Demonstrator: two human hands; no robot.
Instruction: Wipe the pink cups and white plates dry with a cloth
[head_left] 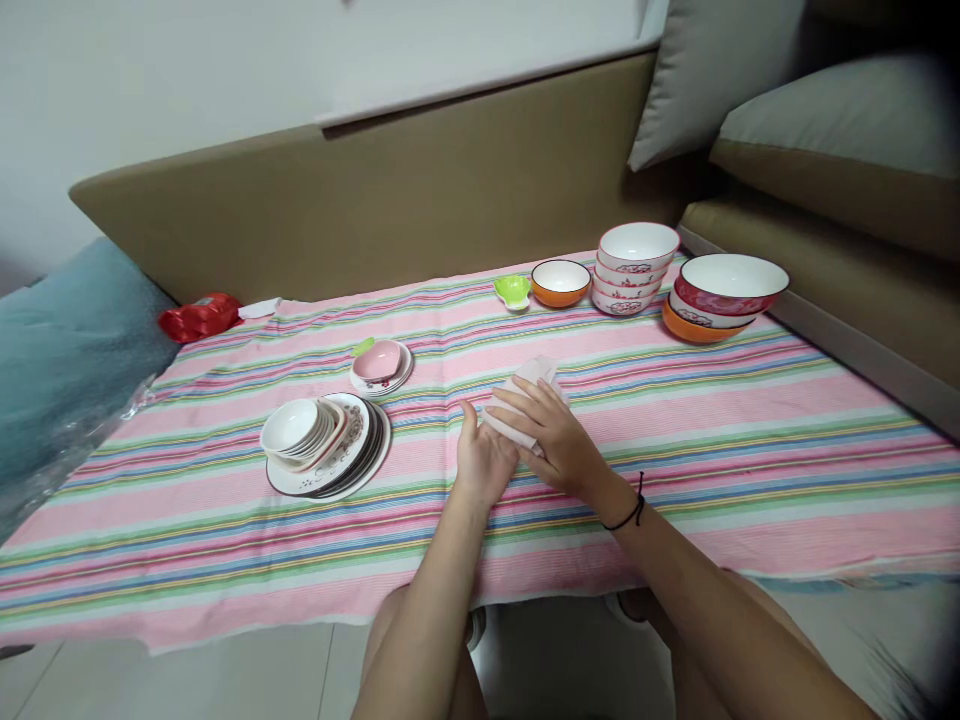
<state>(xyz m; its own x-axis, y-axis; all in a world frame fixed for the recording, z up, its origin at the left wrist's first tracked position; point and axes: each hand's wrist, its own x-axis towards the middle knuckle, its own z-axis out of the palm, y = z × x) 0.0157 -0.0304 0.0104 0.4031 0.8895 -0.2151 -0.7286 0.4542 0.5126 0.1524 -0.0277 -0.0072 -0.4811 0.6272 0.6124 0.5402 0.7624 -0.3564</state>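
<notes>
A thin, crumpled white tissue (531, 378) lies between my two hands over the middle of the cloth. My left hand (486, 458) is turned palm up under it, thumb raised and its other fingers mostly covered by the tissue. From above, my right hand (551, 430) presses on the tissue with fingers stretched across it; a thin black cord circles that wrist. Left of my hands stands a stack of plates (367, 460) with small white bowls (292, 425) on top. Behind it, a pink dish (377, 360) rests on smaller plates (405, 372).
A striped cloth (225, 540) covers the low surface. At the back right are a green dish (513, 291), an orange bowl (561, 288), stacked patterned bowls (628, 280) and another bowl stack (720, 300). A red shiny bundle (200, 317) lies far left. Cushions (840, 120) border the right.
</notes>
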